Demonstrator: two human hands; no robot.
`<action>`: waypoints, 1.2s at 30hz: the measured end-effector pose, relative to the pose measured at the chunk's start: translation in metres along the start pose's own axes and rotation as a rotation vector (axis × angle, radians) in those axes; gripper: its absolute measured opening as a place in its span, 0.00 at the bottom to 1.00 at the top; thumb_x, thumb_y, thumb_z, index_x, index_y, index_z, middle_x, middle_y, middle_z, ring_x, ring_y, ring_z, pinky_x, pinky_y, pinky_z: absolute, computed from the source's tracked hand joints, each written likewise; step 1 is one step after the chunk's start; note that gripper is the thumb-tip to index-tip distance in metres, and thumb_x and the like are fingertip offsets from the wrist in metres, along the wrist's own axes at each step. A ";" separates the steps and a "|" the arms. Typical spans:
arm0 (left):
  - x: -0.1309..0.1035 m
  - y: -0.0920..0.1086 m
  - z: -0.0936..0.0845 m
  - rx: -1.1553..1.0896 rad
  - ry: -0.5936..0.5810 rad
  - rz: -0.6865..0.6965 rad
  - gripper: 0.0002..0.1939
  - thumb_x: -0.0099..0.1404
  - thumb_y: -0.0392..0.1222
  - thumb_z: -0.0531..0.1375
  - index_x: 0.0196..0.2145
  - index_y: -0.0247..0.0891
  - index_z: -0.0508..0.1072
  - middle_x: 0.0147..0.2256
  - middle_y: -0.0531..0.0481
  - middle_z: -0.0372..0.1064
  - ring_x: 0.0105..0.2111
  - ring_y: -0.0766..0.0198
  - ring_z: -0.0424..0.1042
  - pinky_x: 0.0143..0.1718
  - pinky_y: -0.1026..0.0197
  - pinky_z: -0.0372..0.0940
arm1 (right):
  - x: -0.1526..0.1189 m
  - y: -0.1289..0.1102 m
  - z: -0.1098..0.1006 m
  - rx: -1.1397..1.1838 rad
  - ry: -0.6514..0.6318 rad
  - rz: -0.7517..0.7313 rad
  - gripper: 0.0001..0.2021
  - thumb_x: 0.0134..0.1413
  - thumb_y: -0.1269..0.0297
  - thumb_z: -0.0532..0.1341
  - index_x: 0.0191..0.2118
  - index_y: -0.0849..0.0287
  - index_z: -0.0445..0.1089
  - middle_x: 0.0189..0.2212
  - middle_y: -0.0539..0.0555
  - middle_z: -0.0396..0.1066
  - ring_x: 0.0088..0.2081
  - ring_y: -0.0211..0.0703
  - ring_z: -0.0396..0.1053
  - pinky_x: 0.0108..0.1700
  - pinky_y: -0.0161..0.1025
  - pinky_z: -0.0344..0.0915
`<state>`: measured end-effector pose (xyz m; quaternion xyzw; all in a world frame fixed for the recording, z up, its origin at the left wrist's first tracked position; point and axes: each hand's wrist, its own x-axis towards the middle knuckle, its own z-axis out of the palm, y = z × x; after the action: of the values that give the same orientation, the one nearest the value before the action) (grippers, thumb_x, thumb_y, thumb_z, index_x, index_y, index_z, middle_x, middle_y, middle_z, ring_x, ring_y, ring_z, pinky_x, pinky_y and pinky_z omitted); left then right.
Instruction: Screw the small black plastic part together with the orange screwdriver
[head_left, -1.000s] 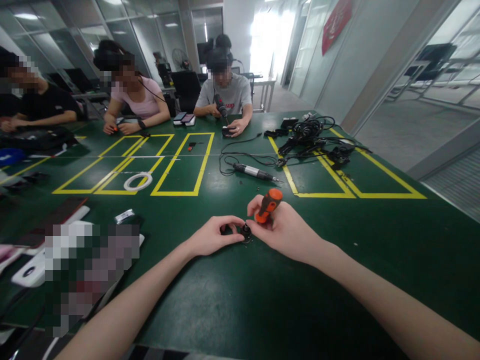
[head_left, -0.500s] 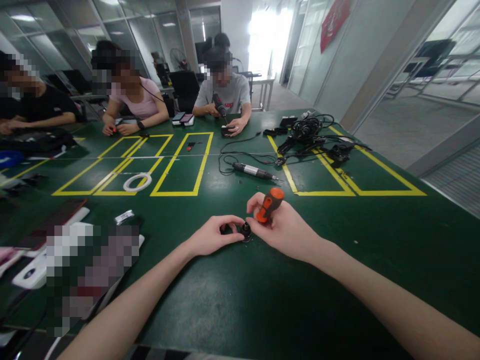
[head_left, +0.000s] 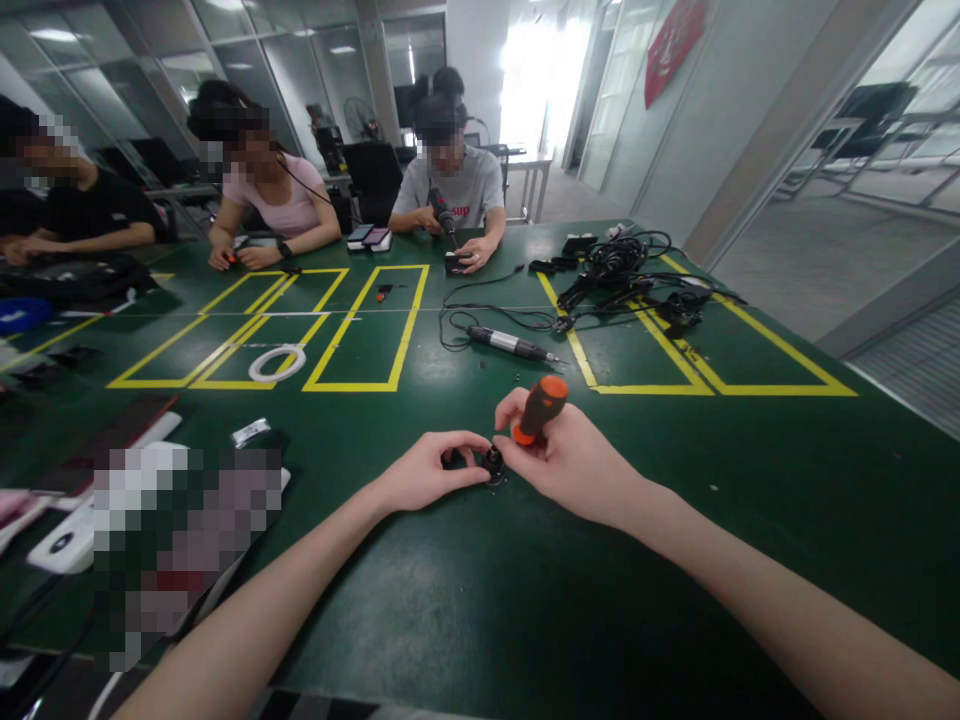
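Single head-worn view, looking forward and down across the green table (head_left: pixel 420 610) from its near side, forearms (head_left: pixel 300 575) entering at lower left and lower right. Left hand (head_left: pixel 422 472) and right hand (head_left: pixel 576 466) sit close, around mid-frame. Wide coverage: takes in seated co-workers (head_left: pixel 454 185) opposite, farther off, and glass partitions (head_left: pixel 307 75) behind them.

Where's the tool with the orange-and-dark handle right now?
In the head view, the tool is in the person's right grip, just right of centre. It shows up and right of the small black part on the green table.
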<state>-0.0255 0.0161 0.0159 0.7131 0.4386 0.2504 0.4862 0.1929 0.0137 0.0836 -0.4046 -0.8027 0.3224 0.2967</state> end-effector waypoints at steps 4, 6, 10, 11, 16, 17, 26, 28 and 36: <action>0.000 0.000 0.000 0.021 0.002 -0.010 0.21 0.64 0.49 0.67 0.51 0.36 0.81 0.38 0.50 0.78 0.34 0.64 0.68 0.40 0.62 0.62 | -0.002 0.002 0.002 0.050 0.011 0.021 0.04 0.61 0.67 0.61 0.36 0.56 0.65 0.21 0.43 0.60 0.23 0.38 0.60 0.30 0.35 0.56; 0.000 0.000 0.000 0.023 0.004 -0.013 0.22 0.64 0.49 0.67 0.52 0.37 0.81 0.38 0.50 0.78 0.34 0.64 0.68 0.40 0.61 0.62 | -0.002 0.002 0.002 0.078 -0.012 0.030 0.03 0.61 0.67 0.60 0.36 0.56 0.65 0.20 0.42 0.58 0.22 0.37 0.59 0.29 0.34 0.56; 0.000 0.000 0.000 0.009 0.002 -0.011 0.21 0.64 0.49 0.67 0.52 0.37 0.81 0.37 0.50 0.78 0.34 0.64 0.68 0.40 0.62 0.62 | -0.001 0.002 0.001 0.085 -0.004 0.044 0.03 0.57 0.68 0.62 0.37 0.56 0.66 0.21 0.44 0.62 0.23 0.38 0.61 0.29 0.34 0.57; 0.000 0.000 0.000 0.003 0.001 -0.010 0.21 0.64 0.49 0.67 0.51 0.37 0.81 0.36 0.50 0.77 0.34 0.64 0.68 0.40 0.62 0.62 | -0.001 0.002 0.001 0.080 0.004 0.042 0.04 0.56 0.69 0.63 0.37 0.56 0.67 0.22 0.45 0.64 0.24 0.38 0.62 0.30 0.34 0.58; 0.000 0.000 0.000 -0.006 -0.002 -0.018 0.21 0.64 0.49 0.67 0.51 0.37 0.81 0.36 0.52 0.76 0.34 0.64 0.68 0.40 0.62 0.61 | -0.001 0.003 0.003 0.047 0.017 0.020 0.03 0.58 0.69 0.61 0.36 0.56 0.65 0.22 0.44 0.62 0.24 0.38 0.62 0.30 0.34 0.58; 0.000 0.000 0.000 -0.006 -0.002 -0.021 0.21 0.64 0.49 0.67 0.51 0.37 0.80 0.36 0.52 0.76 0.34 0.64 0.68 0.40 0.62 0.61 | -0.002 0.004 0.004 0.034 0.019 0.031 0.03 0.59 0.69 0.61 0.36 0.56 0.64 0.20 0.42 0.60 0.23 0.38 0.60 0.30 0.34 0.57; -0.001 0.000 -0.001 -0.016 -0.007 -0.002 0.21 0.64 0.48 0.67 0.52 0.35 0.81 0.37 0.50 0.77 0.35 0.64 0.69 0.40 0.62 0.61 | 0.000 0.002 0.000 0.065 0.001 0.075 0.06 0.54 0.73 0.62 0.38 0.56 0.67 0.22 0.44 0.64 0.24 0.39 0.63 0.29 0.34 0.59; -0.001 0.001 -0.001 -0.013 -0.005 -0.003 0.22 0.64 0.48 0.67 0.52 0.35 0.81 0.37 0.50 0.77 0.35 0.64 0.69 0.40 0.62 0.61 | 0.001 0.002 -0.001 0.054 -0.001 0.062 0.07 0.53 0.74 0.62 0.37 0.57 0.68 0.24 0.46 0.67 0.25 0.39 0.65 0.30 0.34 0.60; 0.000 -0.002 0.001 -0.012 0.002 -0.003 0.21 0.64 0.48 0.67 0.52 0.35 0.81 0.37 0.51 0.77 0.34 0.65 0.68 0.38 0.62 0.60 | -0.001 0.005 0.002 0.058 0.064 -0.037 0.03 0.59 0.72 0.60 0.35 0.57 0.67 0.23 0.45 0.64 0.25 0.37 0.63 0.31 0.34 0.60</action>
<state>-0.0250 0.0160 0.0139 0.7094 0.4386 0.2529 0.4904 0.1945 0.0149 0.0786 -0.3911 -0.7905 0.3268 0.3395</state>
